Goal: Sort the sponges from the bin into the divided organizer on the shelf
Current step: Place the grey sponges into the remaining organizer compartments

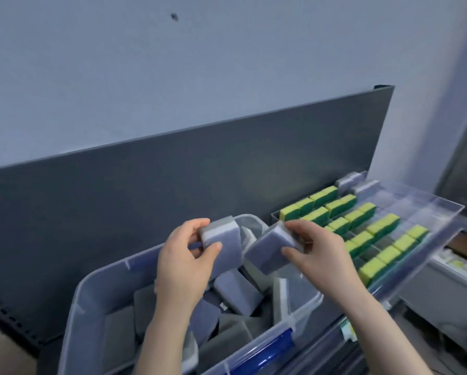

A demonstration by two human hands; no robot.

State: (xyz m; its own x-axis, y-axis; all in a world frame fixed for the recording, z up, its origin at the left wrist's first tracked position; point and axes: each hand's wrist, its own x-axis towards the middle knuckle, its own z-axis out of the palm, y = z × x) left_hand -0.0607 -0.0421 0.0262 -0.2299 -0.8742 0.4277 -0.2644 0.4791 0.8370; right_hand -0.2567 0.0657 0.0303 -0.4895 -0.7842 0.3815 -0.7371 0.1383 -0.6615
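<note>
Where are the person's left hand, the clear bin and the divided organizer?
left hand (pixel 182 257): head view, back of the hand.
bin (pixel 110 290): head view, its near-left wall.
organizer (pixel 440 209): head view, its bare clear far-right corner.

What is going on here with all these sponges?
A person is sorting sponges. The left hand grips one grey-and-white rectangular sponge and the right hand grips a second grey-and-white sponge, both above the clear plastic bin, which holds many loose grey sponges. To the right, the clear divided organizer has rows of yellow-and-green sponges and a few grey sponges at its far end. Neither held sponge is in the organizer yet.
</note>
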